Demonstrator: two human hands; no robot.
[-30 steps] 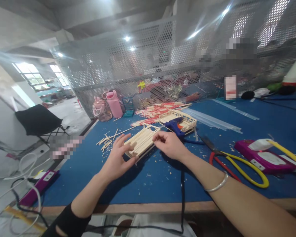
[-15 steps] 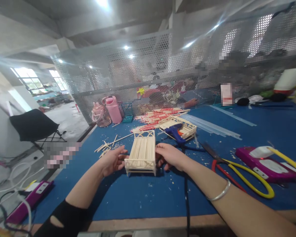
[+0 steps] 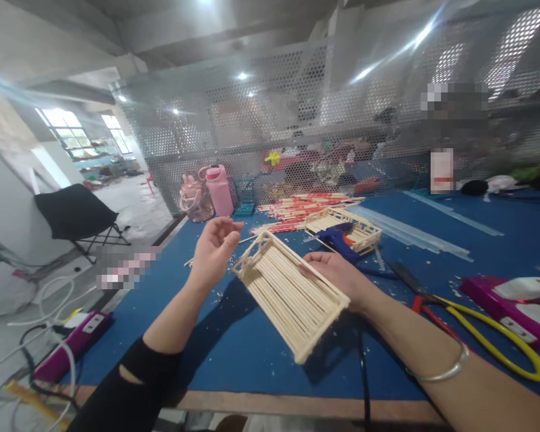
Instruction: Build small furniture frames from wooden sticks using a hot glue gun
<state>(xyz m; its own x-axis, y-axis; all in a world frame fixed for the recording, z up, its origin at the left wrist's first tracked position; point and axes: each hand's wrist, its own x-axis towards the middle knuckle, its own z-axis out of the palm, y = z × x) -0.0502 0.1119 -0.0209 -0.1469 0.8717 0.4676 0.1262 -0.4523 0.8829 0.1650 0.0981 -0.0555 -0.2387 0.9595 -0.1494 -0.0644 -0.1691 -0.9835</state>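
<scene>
One blue table (image 3: 234,372). Above it, centre: one stick frame (image 3: 292,294), judged largely built; slats and end lattice fitted, outstanding work not evident. One second frame (image 3: 326,221), 1 o'clock, bearing one glue gun (image 3: 339,242). Right hand (image 3: 335,275) grips the stick frame's edge; left hand (image 3: 211,252), 10 o'clock, half-open, empty. Red-marked sticks (image 3: 303,207), 12 o'clock, uncountable.

no lettering, brand, number or sign can be read on anything here.
</scene>
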